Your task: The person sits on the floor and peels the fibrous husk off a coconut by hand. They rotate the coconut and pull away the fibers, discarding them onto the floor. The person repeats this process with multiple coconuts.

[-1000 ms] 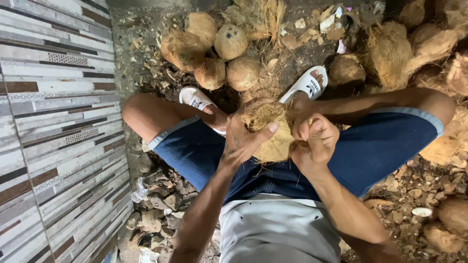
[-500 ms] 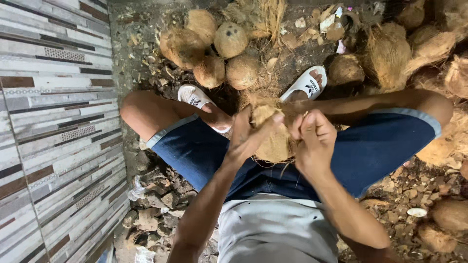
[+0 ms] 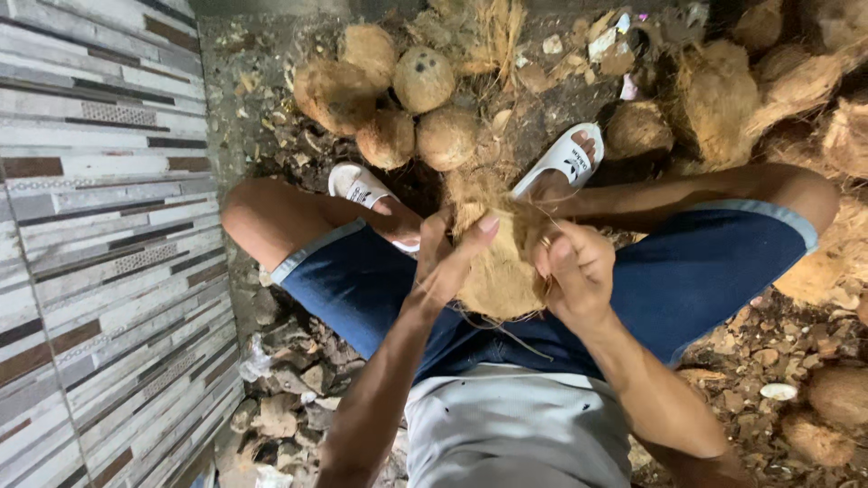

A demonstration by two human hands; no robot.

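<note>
A person in blue denim shorts sits on littered ground with a partly husked coconut (image 3: 495,276) held between the knees, just above the lap. The left hand (image 3: 448,258) presses flat against the coconut's left side, fingers extended and thumb up along the fibre near its top. The right hand (image 3: 579,267) is curled into a tight grip on the coconut's right side, fingers closed over a tuft of husk fibre, though how much fibre it holds is hard to make out. Beyond the coconut, two white sandals (image 3: 565,158) rest on the dirt, one to either side of it. Farther beyond, a cluster of husked coconuts (image 3: 422,79) lies among dry husk scraps. To the coconut's right, heaps of torn brown husk (image 3: 723,99) crowd the ground. To its left, past the person's knee, stands a wall of grey, white and brown striped tiles (image 3: 99,226).
</note>
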